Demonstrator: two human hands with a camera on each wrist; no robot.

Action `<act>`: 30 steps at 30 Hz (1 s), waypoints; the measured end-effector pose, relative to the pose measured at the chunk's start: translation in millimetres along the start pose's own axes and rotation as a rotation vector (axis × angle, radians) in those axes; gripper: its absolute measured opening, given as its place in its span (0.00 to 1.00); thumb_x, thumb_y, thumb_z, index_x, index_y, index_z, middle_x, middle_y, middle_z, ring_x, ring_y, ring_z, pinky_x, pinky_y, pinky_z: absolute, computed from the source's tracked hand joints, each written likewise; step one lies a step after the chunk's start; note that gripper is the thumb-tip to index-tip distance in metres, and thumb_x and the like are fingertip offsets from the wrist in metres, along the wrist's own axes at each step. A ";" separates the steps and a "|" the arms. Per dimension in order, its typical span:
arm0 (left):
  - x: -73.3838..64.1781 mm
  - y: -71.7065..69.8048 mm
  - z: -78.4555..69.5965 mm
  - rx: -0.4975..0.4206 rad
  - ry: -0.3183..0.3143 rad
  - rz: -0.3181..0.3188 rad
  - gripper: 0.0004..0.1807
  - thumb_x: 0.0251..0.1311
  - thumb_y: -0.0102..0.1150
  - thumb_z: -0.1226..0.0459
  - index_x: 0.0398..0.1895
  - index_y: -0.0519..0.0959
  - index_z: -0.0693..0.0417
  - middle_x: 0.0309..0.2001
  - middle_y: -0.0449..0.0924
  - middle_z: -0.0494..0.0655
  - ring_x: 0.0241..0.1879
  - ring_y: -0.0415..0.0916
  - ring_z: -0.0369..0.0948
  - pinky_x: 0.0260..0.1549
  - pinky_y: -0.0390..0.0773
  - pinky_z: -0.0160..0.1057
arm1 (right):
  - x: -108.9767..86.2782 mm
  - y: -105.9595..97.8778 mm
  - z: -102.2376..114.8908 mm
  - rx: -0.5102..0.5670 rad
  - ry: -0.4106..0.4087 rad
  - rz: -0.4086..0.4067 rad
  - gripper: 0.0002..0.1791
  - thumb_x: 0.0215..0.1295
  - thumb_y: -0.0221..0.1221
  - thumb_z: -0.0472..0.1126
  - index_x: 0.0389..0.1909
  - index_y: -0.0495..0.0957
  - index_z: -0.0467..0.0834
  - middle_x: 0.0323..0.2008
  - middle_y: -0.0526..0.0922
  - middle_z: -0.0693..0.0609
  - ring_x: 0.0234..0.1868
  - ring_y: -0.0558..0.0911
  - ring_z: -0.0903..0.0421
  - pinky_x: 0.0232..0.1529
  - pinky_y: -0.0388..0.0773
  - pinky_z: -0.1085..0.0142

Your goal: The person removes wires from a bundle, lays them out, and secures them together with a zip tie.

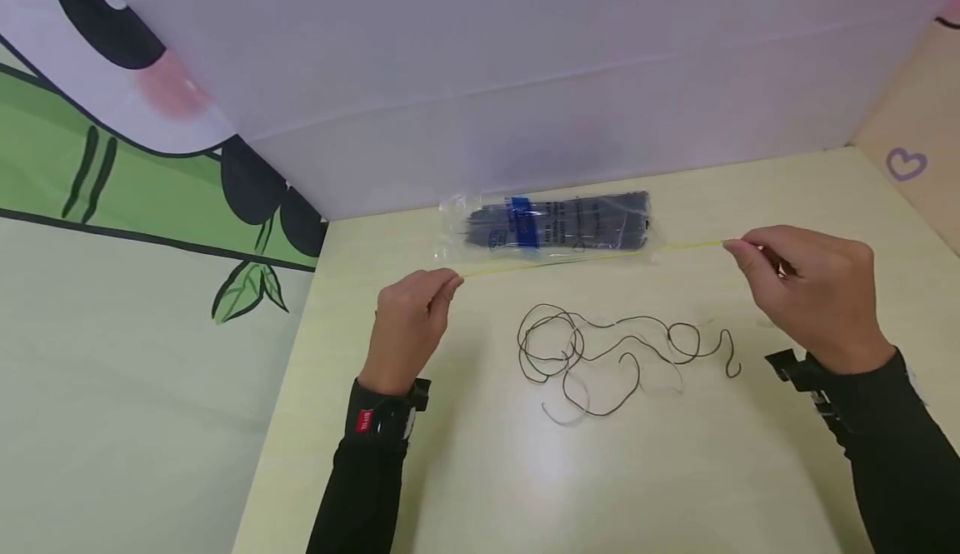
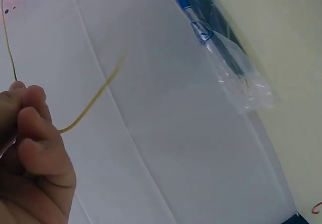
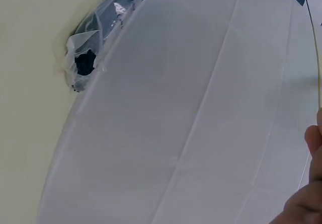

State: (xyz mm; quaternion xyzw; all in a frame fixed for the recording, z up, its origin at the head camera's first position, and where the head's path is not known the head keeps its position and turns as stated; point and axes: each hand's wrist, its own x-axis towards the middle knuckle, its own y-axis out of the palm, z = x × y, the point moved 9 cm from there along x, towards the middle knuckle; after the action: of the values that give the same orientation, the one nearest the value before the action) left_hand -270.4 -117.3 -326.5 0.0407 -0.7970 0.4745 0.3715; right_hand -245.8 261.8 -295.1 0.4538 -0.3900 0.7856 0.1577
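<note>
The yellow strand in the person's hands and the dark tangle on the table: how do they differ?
Colour: the yellow strand is bright, while the dark tangle is blackish.
Shape: the yellow strand runs nearly straight between the hands; the dark tangle loops and crosses itself.
Place: the yellow strand is held between the left hand and right hand; the dark tangle lies on the table.
Both look thin and string-like.

- A thin yellow strand (image 1: 690,245) stretches nearly straight between a person's left hand (image 1: 408,321) and right hand (image 1: 821,287), each pinching it.
- From overhead, it runs from the near side of the clear plastic packet (image 1: 585,222), across its near edge, to beyond its right end.
- A curved tail (image 2: 94,100) juts free at the left hand.
</note>
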 end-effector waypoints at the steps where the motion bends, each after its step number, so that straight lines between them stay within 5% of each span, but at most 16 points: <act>1: -3.4 1.8 4.1 0.026 -0.021 0.017 0.07 0.66 0.60 0.64 0.37 0.85 0.58 0.26 0.84 0.49 0.25 0.80 0.41 0.30 0.82 0.40 | -3.1 -2.8 -5.9 -0.019 0.025 0.010 0.10 0.59 0.62 0.40 0.24 0.84 0.37 0.15 0.76 0.51 0.21 0.61 0.76 0.32 0.56 0.85; 5: -17.0 9.5 22.0 0.086 -0.110 0.062 0.07 0.65 0.60 0.65 0.37 0.85 0.58 0.24 0.83 0.49 0.23 0.77 0.41 0.28 0.80 0.39 | -17.7 -12.5 -34.6 -0.009 0.202 0.052 0.05 0.56 0.66 0.36 0.23 0.84 0.39 0.12 0.71 0.60 0.16 0.60 0.78 0.28 0.57 0.84; 9: -28.4 33.1 31.9 0.084 -0.172 0.153 0.08 0.67 0.58 0.64 0.36 0.85 0.57 0.20 0.80 0.45 0.18 0.72 0.37 0.20 0.73 0.35 | -35.8 -0.4 -53.1 -0.030 0.314 0.220 0.05 0.60 0.65 0.37 0.25 0.83 0.45 0.13 0.69 0.63 0.14 0.61 0.73 0.23 0.58 0.77; 13: -36.3 65.5 35.7 0.113 -0.225 0.274 0.10 0.68 0.56 0.62 0.34 0.85 0.55 0.16 0.76 0.42 0.15 0.66 0.35 0.16 0.63 0.31 | -56.3 25.1 -61.7 -0.075 0.319 0.390 0.07 0.64 0.61 0.39 0.26 0.82 0.47 0.14 0.71 0.59 0.15 0.62 0.67 0.21 0.58 0.73; 17: -44.0 87.5 39.6 0.139 -0.284 0.352 0.11 0.66 0.57 0.62 0.31 0.86 0.55 0.17 0.77 0.42 0.15 0.67 0.36 0.16 0.64 0.31 | -76.0 47.7 -69.4 -0.072 0.316 0.495 0.09 0.66 0.60 0.40 0.25 0.80 0.48 0.14 0.68 0.59 0.15 0.61 0.66 0.20 0.56 0.69; 23: -52.7 104.9 37.7 0.130 -0.321 0.429 0.10 0.65 0.58 0.62 0.31 0.87 0.55 0.23 0.83 0.46 0.18 0.71 0.37 0.18 0.67 0.31 | -87.4 68.0 -74.0 -0.053 0.280 0.584 0.11 0.67 0.59 0.40 0.24 0.79 0.48 0.14 0.68 0.60 0.15 0.60 0.67 0.19 0.56 0.69; 30: -66.5 116.9 37.1 0.114 -0.369 0.575 0.11 0.64 0.60 0.59 0.27 0.85 0.53 0.20 0.77 0.42 0.19 0.68 0.38 0.19 0.65 0.33 | -96.6 80.6 -79.7 -0.058 0.315 0.703 0.10 0.68 0.60 0.42 0.26 0.81 0.47 0.16 0.73 0.59 0.17 0.64 0.66 0.21 0.59 0.70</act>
State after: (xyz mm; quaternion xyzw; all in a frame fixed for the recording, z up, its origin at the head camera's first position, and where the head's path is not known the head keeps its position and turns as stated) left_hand -291.8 -101.8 -463.4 -0.0797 -0.8019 0.5881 0.0693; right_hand -289.3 280.2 -436.3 0.1614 -0.5148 0.8405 -0.0504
